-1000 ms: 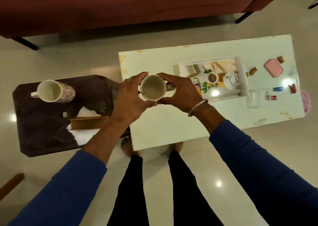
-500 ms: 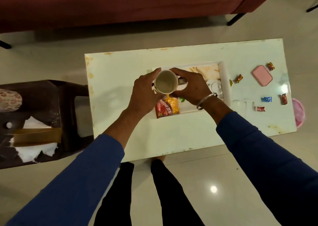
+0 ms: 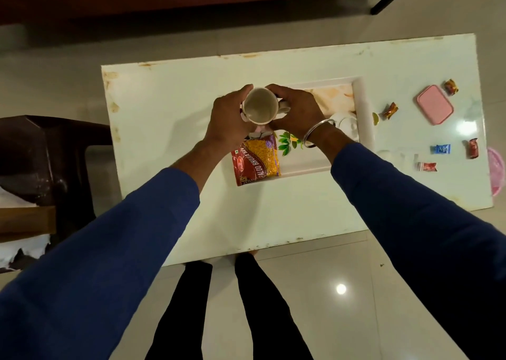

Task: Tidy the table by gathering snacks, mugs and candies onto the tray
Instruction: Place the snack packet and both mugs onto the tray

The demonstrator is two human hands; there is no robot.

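Head view: compared with half a second earlier, the mug sits further over the left end of the tray, above the snack packet. The left hand and right hand are both wrapped around the mug, fingers pressed to its sides. Candies and a pink lid lie near the table's right edge. The table's left half and near edge are bare.
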